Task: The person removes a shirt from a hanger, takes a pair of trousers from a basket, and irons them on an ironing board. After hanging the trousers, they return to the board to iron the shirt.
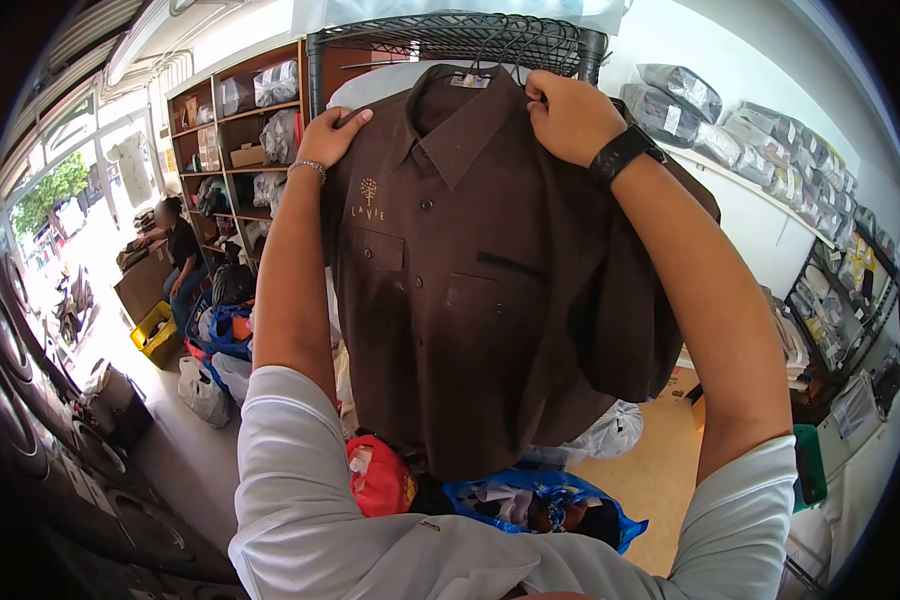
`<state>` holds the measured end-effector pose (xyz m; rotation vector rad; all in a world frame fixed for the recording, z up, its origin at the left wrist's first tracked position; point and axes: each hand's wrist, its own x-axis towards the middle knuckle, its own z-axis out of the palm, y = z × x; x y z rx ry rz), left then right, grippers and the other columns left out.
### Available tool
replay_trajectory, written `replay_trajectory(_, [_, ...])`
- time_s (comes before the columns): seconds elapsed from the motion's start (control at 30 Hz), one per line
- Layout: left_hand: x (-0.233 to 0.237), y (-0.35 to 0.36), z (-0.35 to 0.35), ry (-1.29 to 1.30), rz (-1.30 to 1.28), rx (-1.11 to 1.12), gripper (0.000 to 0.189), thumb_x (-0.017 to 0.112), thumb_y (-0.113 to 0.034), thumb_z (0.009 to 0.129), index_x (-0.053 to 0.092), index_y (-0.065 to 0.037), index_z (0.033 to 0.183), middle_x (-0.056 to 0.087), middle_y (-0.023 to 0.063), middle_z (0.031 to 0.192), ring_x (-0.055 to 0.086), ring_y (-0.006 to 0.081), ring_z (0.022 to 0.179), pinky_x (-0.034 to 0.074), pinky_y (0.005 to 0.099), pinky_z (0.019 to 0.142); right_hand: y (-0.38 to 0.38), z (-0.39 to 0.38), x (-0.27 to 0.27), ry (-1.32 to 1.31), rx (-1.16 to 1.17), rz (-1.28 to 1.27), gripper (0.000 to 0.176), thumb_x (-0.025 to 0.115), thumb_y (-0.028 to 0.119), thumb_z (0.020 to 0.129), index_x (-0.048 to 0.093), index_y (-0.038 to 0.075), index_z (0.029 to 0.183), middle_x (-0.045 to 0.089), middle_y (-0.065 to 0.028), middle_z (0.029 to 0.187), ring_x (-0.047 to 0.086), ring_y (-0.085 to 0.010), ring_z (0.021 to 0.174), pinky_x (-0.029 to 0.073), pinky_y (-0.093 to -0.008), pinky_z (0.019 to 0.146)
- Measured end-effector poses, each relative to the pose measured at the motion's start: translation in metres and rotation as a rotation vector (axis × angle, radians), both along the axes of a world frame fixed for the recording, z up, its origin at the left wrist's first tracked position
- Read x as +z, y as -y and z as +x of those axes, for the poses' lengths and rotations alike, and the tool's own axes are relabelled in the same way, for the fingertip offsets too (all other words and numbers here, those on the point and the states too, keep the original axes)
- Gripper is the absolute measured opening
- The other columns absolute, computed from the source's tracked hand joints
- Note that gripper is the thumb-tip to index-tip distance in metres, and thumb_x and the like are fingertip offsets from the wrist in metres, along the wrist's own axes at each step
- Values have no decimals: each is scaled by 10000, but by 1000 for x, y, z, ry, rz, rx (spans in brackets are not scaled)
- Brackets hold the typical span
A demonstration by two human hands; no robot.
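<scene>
A dark brown short-sleeved shirt (430,330) with a gold tree logo and "LAVIE" on its chest hangs upright in front of me, below a black wire rack (450,36). Black hangers show above its collar. My left hand (330,138) is at the shirt's shoulder on the left, its fingers closed on the cloth and the thumb on top. On the other side, my right hand (573,118), with a black watch on the wrist, pinches the shirt near the collar and shoulder.
Wooden shelves (215,125) with bagged items stand behind at left. A person (182,255) sits near a yellow basket (157,333). Washing machines (30,400) line the left. Below the shirt lie a red bag (378,478) and a blue bag (545,500). Wrapped bundles (760,150) fill the right shelf.
</scene>
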<state>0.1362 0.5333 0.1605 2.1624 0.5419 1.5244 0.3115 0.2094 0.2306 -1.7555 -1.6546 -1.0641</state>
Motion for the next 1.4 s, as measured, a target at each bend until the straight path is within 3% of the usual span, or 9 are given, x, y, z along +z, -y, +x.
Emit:
replay_trajectory(0.3, [-62,-44,-23,82,77,-40,411,668,-406,874,622,-15,992,634,59,839,576,147,801,457,300,731,94,-4,-42,-76,142,4,362,683,163,840,487,44,1121,617,-160,1070,623,-340,962,493,-406,791])
replay_trajectory(0.4, [-81,-46,-52,-201,-36,-11,429,649,-420,882,628,-11,1008,641,79,847,589,166,817,459,307,753,131,-5,-65,-361,181,-16,421,727,29,769,494,53,1120,560,-56,927,563,-134,863,480,-278,769])
replay_trajectory(0.5, [-86,-59,-67,-250,-34,-43,422,571,-405,919,627,-5,1042,656,139,901,621,230,883,462,342,802,148,-15,-67,-465,274,1,433,729,-6,743,492,46,1102,544,-40,902,544,-115,840,475,-272,729])
replay_trajectory(0.73, [-37,-52,-92,-522,141,240,447,419,-291,931,550,-7,1250,593,268,1194,535,383,1179,410,408,1004,159,6,-72,-539,-179,-373,326,557,-37,761,510,3,1081,557,-83,948,560,-115,880,454,-238,776])
replay_trajectory(0.8, [-23,-62,-104,-402,282,331,401,433,-241,924,573,-35,1238,610,252,1166,560,383,1140,422,414,991,169,30,-74,-432,116,-169,390,490,-34,783,517,-27,1172,591,-83,1042,565,-133,974,434,-254,879])
replay_trajectory(0.87, [-10,-84,-113,-231,278,160,329,456,-175,915,591,-28,1176,613,249,1159,569,384,1124,432,404,977,184,15,-47,-1084,431,-148,358,401,-63,794,546,-52,1121,597,-31,1074,559,-127,999,423,-262,922])
replay_trajectory(0.97, [-12,-95,-107,-199,172,198,316,482,-172,894,587,-38,1160,635,231,1112,590,371,1088,448,393,941,192,37,-31,-1105,399,-411,273,387,-70,782,539,-16,1002,578,-12,970,538,-104,915,425,-243,846])
replay_trajectory(1.07, [-62,-140,-82,-311,253,422,329,513,-200,885,575,-51,1172,656,195,1049,613,347,1020,457,370,902,181,63,-56,-625,121,-299,212,375,-72,772,504,14,916,530,4,875,495,-77,834,399,-219,759])
replay_trajectory(1.4, [-39,-46,-12,165,241,-37,320,587,-337,931,653,-29,989,673,101,887,632,177,824,477,296,785,138,23,-57,-656,102,-58,129,550,179,974,542,60,925,478,54,747,425,-28,696,336,-191,623])
